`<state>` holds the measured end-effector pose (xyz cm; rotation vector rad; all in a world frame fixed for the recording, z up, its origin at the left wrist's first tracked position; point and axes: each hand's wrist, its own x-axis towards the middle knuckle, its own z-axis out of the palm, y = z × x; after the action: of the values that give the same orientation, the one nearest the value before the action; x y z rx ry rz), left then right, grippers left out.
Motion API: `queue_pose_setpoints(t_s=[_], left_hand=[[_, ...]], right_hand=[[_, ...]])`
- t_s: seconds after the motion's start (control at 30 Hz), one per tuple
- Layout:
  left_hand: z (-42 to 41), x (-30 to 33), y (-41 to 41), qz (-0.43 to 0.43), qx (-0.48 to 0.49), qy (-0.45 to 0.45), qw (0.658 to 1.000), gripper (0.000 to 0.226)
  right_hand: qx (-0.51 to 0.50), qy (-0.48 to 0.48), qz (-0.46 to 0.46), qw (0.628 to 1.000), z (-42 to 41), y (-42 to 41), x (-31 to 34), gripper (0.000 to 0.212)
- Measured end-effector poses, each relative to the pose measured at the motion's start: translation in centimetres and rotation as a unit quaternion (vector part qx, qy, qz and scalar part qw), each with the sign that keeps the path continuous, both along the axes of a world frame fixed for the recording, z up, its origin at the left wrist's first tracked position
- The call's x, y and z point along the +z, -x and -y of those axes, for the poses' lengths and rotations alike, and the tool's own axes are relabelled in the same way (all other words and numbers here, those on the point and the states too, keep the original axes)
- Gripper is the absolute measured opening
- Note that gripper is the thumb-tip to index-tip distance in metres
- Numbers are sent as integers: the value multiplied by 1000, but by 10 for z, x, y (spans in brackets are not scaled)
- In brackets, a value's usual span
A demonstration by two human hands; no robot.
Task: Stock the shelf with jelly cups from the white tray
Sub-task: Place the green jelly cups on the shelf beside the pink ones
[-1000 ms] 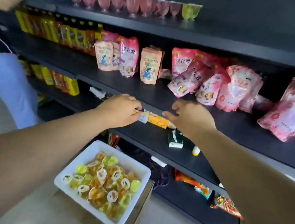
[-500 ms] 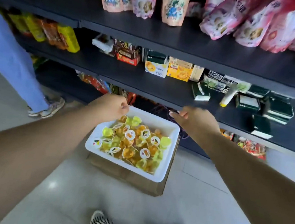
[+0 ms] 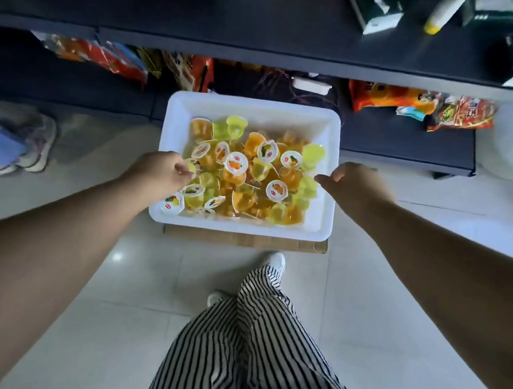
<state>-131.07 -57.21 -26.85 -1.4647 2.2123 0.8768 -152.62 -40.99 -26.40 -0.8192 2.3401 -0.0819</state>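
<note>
head cam | faces steeply down | near white tray [image 3: 174, 113] | single view
</note>
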Motion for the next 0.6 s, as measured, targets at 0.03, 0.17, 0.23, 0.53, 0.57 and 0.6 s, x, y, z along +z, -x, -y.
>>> queue_pose_setpoints(t_s=[0.03, 0.17, 0.23, 0.53, 0.57, 0.6], left_hand=[[1, -9, 2, 7, 2, -10, 1000, 21], [12, -62, 24, 42, -42, -33, 998, 20], [15, -87, 35, 59, -72, -52, 994, 21], [77, -190, 67, 21, -28, -28, 999, 29], [86, -199, 69, 6, -7, -15, 1000, 30], [95, -206, 73, -7, 9, -1, 1000, 31]], right_hand=[[-16, -8, 7, 1000, 0, 5, -9, 42], [-98, -42, 23, 994, 12, 27, -62, 31], [-109, -67, 26, 991, 20, 31, -93, 38], [-373, -20, 177, 911, 78, 55, -210, 43], [-396, -12, 183, 900, 81, 55, -220, 43], [-414, -2, 182, 892, 84, 56, -229, 42]])
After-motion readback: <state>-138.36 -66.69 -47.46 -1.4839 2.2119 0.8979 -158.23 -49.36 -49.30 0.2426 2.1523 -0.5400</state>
